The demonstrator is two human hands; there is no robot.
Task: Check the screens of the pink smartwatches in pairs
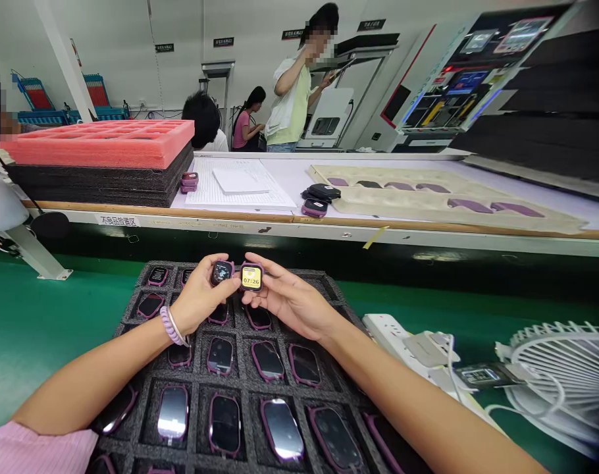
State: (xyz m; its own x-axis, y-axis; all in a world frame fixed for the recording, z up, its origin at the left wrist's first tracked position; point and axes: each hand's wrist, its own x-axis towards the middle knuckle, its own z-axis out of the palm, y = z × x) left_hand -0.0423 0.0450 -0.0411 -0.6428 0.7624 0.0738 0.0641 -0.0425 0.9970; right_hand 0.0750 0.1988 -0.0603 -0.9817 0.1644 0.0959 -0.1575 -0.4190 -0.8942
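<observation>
2 purple-cased watch bodies held side by side above the black foam tray (329, 299): the left hand (198, 299) pinches the dark-faced watch (222, 271), the right hand (289, 299) pinches the lit watch (251, 277) reading 07:26, just at its 3 o'clock. Likely light, rigid, glass-fronted and scratch-prone; best gripped by case edges. Fan (561, 368) at 4 o'clock.

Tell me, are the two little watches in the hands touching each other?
Touching. In the head view, the dark-screen watch in the left hand sits edge to edge with the lit watch in the right hand.
</observation>
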